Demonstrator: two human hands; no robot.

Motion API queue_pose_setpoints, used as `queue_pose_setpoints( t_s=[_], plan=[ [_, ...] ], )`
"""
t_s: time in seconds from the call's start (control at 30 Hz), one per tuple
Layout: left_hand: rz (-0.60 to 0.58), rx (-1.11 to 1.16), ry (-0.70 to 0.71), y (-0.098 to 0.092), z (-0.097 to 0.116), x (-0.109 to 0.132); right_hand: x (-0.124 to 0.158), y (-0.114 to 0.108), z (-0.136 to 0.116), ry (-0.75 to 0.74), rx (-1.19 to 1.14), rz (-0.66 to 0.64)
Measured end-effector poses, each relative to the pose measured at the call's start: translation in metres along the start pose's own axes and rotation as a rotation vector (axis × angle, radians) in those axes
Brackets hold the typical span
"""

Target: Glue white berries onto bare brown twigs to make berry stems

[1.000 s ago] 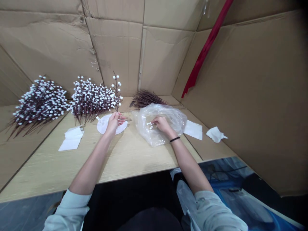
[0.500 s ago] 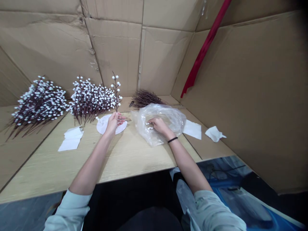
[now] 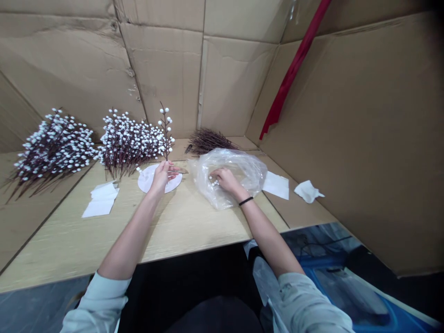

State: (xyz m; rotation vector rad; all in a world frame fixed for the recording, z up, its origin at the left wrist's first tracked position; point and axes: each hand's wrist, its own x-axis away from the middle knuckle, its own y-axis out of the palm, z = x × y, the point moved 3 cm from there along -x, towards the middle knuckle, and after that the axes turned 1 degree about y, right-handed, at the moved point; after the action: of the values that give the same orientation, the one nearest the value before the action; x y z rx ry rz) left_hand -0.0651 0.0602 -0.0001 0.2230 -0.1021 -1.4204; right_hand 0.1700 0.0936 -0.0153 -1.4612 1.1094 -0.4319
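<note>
My left hand (image 3: 161, 175) is closed around the stem of a dark twig (image 3: 165, 132) that stands upright with small white beads on its tips, over a round white plate (image 3: 175, 184). My right hand (image 3: 224, 178) rests inside a clear plastic bag (image 3: 239, 169), fingers curled among loose white beads (image 3: 212, 181). Whether it pinches a bead I cannot make out.
Two heaps of beaded twigs (image 3: 52, 148) (image 3: 128, 143) lie at the back left, a bundle of bare twigs (image 3: 210, 141) behind the bag. White paper pieces (image 3: 99, 201) (image 3: 276, 185) (image 3: 307, 191) lie on the wooden table (image 3: 180, 222). Cardboard walls (image 3: 364, 129) enclose it.
Both hands stay nearly where they were. The right hand's fingers shift a little among the beads in the bag, and the view has drifted slightly.
</note>
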Motion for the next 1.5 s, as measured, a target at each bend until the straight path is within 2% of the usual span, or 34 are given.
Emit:
queue_pose_setpoints(
  t_s=[0.13, 0.27, 0.5, 0.73, 1.13, 1.37, 1.5],
  plan=[
    [-0.006, -0.009, 0.003, 0.0, 0.0, 0.0, 0.0, 0.006, 0.001, -0.024, -0.05, -0.049],
    [-0.007, -0.02, 0.005, 0.0, -0.001, -0.001, 0.002, 0.005, 0.001, 0.017, -0.082, -0.074],
    [-0.01, 0.003, 0.005, -0.001, -0.003, -0.002, 0.005, -0.003, -0.001, 0.062, -0.091, -0.06],
    [-0.014, -0.001, 0.002, -0.001, -0.002, -0.001, 0.009, -0.01, 0.007, 0.121, -0.143, -0.054],
    [0.001, -0.025, -0.002, -0.001, -0.001, -0.002, 0.002, 0.003, -0.001, -0.062, -0.041, -0.039],
    [-0.015, -0.015, 0.013, 0.0, -0.001, -0.001, 0.006, 0.001, 0.006, 0.152, 0.082, -0.029],
    [-0.036, -0.022, 0.102, 0.001, 0.003, -0.002, 0.01, -0.003, 0.001, 0.139, 0.065, 0.012]
  ],
)
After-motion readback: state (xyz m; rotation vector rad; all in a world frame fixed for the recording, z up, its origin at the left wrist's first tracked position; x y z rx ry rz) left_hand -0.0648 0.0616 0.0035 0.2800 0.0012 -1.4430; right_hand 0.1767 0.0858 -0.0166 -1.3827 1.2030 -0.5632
